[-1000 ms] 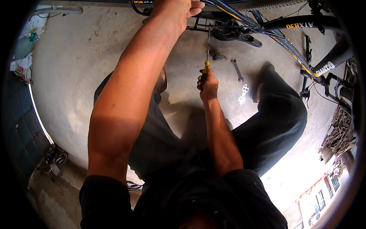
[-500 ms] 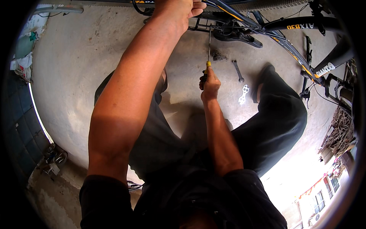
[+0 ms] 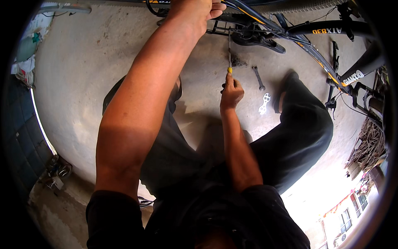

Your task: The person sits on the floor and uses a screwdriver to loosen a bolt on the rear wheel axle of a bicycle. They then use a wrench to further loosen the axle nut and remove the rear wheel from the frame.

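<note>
OK, containers first: at the left edge a teal rounded item (image 3: 27,47), bag or tub, can't tell which, contents unreadable. Pale crumpled stuff (image 3: 24,68) just below it, could be bags or paper.

Right hand (image 3: 232,95) is clamped round the handle of a screwdriver (image 3: 230,69), thumb along the top. Most of the handle is buried in the fist; yellow collar and long thin shaft show. Shaft runs away from the person to the bicycle (image 3: 306,47), ending by a cage-like black part (image 3: 217,30). From where I stand, can't tell if the tip touches it.

Left hand (image 3: 202,7) is up at the bike, fingers curled, cut off by the top edge. Can't tell what it grips, if anything; the forearm also covers part of the scene.

Bike is cropped too: tyre (image 3: 290,7) shows only as a strip.

On the concrete floor (image 3: 78,74), right of the screwdriver: dark wrench (image 3: 259,79), silver multi-hole spanner (image 3: 264,103) just beside it. Dark smudge (image 3: 239,61) near the shaft, either grease or dirt.
</note>
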Available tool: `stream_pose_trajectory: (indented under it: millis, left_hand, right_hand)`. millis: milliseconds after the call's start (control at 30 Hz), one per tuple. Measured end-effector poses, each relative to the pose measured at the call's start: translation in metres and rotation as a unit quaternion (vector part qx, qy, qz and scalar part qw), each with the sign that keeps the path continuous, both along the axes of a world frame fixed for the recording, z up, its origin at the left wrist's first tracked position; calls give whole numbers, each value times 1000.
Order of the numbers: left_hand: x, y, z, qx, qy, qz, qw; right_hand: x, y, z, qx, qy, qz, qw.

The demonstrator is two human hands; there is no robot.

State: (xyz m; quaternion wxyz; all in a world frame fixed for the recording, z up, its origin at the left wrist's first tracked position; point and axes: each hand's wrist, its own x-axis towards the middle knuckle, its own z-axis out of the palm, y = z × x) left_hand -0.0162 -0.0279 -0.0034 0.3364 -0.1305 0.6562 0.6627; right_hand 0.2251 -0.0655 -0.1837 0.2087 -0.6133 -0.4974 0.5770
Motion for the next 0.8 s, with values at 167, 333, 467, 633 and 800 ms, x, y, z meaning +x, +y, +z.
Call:
stream_pose_trajectory:
  millis: [167, 333, 467, 633, 800]
  left_hand:
    - [-1, 0, 0, -1, 1, -4, 1000]
    - [-1, 0, 0, -4, -2, -9, 1000]
    - [0, 0, 0, -5, -3, -6, 1000]
    - [0, 1, 2, -2, -5, -6, 1000]
    - [0, 1, 4, -8, -6, -6, 1000]
  right_hand:
    - [0, -2, -3, -68, 86, 14, 994]
    - [-1, -2, -2, -133, 126, -2, 983]
    - [-2, 1, 7, -178, 139, -26, 974]
    - [-2, 3, 18, -235, 163, -44, 957]
    - [-2, 4, 17, -211, 143, -21, 967]
